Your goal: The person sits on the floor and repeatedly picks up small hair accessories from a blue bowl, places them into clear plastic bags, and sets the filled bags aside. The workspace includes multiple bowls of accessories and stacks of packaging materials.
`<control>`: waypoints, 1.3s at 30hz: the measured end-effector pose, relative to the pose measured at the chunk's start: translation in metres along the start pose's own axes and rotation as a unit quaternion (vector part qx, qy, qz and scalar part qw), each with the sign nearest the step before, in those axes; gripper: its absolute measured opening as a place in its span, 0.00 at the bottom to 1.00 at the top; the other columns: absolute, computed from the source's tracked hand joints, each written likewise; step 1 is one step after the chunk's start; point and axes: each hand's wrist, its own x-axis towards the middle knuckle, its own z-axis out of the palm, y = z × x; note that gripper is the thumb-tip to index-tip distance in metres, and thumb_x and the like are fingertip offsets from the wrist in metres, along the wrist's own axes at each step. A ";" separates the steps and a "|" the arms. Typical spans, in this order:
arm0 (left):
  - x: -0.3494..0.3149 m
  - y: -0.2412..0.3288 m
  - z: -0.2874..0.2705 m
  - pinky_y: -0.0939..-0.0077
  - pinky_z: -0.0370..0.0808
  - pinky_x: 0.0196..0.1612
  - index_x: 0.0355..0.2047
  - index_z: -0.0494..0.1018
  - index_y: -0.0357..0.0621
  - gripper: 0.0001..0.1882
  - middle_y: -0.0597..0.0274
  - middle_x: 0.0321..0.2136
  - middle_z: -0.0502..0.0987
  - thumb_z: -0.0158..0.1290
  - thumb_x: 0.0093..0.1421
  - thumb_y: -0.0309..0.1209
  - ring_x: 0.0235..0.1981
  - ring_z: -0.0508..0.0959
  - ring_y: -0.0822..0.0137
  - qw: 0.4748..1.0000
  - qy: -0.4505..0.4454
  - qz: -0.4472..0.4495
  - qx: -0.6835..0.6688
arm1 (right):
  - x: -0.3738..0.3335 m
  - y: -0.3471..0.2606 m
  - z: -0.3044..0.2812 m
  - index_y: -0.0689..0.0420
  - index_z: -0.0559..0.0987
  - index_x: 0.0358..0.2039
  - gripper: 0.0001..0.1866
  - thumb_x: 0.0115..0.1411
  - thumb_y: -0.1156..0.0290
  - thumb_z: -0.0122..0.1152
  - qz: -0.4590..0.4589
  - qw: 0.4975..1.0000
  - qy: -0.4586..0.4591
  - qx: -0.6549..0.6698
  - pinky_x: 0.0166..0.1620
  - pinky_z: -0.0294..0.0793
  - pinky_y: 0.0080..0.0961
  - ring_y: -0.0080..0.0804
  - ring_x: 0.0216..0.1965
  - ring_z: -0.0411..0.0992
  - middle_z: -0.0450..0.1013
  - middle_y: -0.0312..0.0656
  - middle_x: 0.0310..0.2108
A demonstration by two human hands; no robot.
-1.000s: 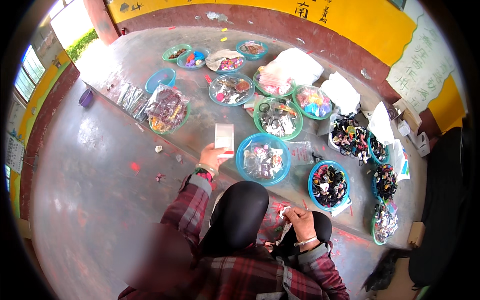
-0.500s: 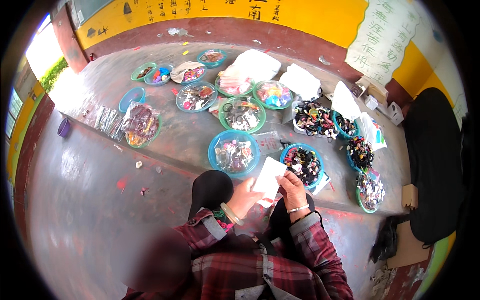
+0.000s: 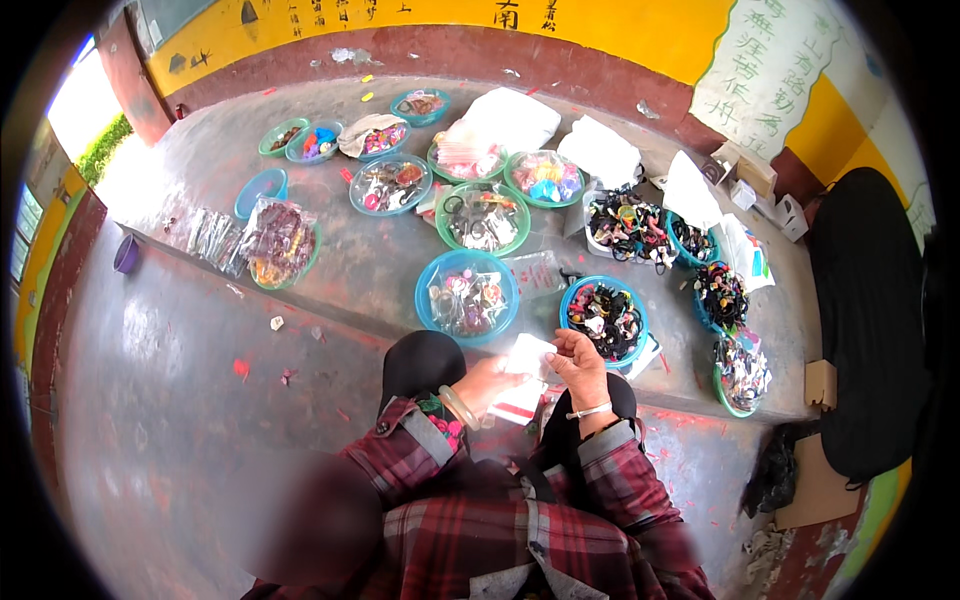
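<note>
A small white card-like packet (image 3: pixel 522 368) with a red band near its lower end is held over my lap. My left hand (image 3: pixel 485 383) grips its left side, fingers closed round it. At its upper right edge, my right hand (image 3: pixel 578 362) pinches with thumb and fingertips. Just ahead stands a blue basin (image 3: pixel 418 312) of small clear-bagged trinkets. Beyond my right hand, another blue basin (image 3: pixel 645 318) holds dark hair ties with coloured bits. Whether the white packet is one piece or several layers is hard to tell.
Farther along the raised floor are a green basin (image 3: pixel 440 228) of bagged goods, a white tub (image 3: pixel 590 245) of black hair ties, white bags (image 3: pixel 508 120) and bundled clear packets (image 3: pixel 213 240). A step edge (image 3: pixel 340 328) runs before my knees. A long black case (image 3: pixel 868 330) stands right.
The white packet has moved down and slightly left, toward my lap, and its red band shows more. My right fingers have shifted to its upper edge.
</note>
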 end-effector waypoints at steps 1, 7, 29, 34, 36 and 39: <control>0.001 -0.004 -0.002 0.78 0.71 0.41 0.45 0.67 0.35 0.15 0.63 0.37 0.73 0.49 0.59 0.28 0.37 0.74 0.75 1.000 -0.012 -0.005 0.010 | 0.001 0.000 -0.002 0.62 0.71 0.45 0.22 0.48 0.77 0.63 -0.010 1.000 -0.004 -0.022 0.37 0.72 0.18 0.22 0.36 0.67 0.69 0.38 0.36; 0.000 -0.006 0.003 0.78 0.71 0.40 0.44 0.68 0.35 0.14 0.65 0.36 0.73 0.49 0.59 0.28 0.35 0.73 0.76 0.998 -0.043 -0.033 0.031 | -0.003 0.002 -0.002 0.63 0.78 0.34 0.11 0.47 0.77 0.64 -0.108 0.981 -0.003 -0.159 0.32 0.68 0.15 0.20 0.32 0.67 0.71 0.37 0.32; -0.005 0.001 0.006 0.79 0.72 0.39 0.41 0.70 0.38 0.11 0.65 0.35 0.75 0.50 0.58 0.28 0.34 0.75 0.75 0.992 -0.039 -0.091 -0.080 | -0.017 -0.024 0.017 0.58 0.80 0.30 0.09 0.44 0.73 0.63 -0.293 0.869 0.071 -0.392 0.34 0.71 0.29 0.38 0.30 0.71 0.74 0.42 0.28; -0.006 0.005 0.007 0.79 0.71 0.39 0.41 0.70 0.38 0.11 0.65 0.34 0.74 0.50 0.58 0.28 0.34 0.74 0.75 0.992 -0.038 -0.092 -0.078 | -0.017 -0.028 0.019 0.57 0.80 0.30 0.10 0.43 0.74 0.63 -0.341 0.830 0.065 -0.437 0.34 0.71 0.31 0.40 0.30 0.71 0.74 0.42 0.29; -0.005 0.002 0.005 0.78 0.71 0.40 0.41 0.70 0.38 0.12 0.65 0.35 0.74 0.50 0.58 0.28 0.34 0.74 0.74 0.992 -0.037 -0.092 -0.076 | -0.017 -0.028 0.020 0.57 0.80 0.30 0.10 0.43 0.74 0.63 -0.328 0.841 0.064 -0.426 0.34 0.71 0.31 0.40 0.30 0.71 0.74 0.42 0.30; -0.006 0.005 0.008 0.78 0.71 0.40 0.42 0.69 0.37 0.12 0.64 0.35 0.74 0.50 0.58 0.28 0.34 0.74 0.74 0.995 -0.041 -0.069 -0.058 | -0.014 -0.023 0.015 0.58 0.79 0.31 0.11 0.43 0.74 0.63 -0.315 0.848 0.062 -0.422 0.33 0.71 0.29 0.37 0.30 0.71 0.74 0.41 0.30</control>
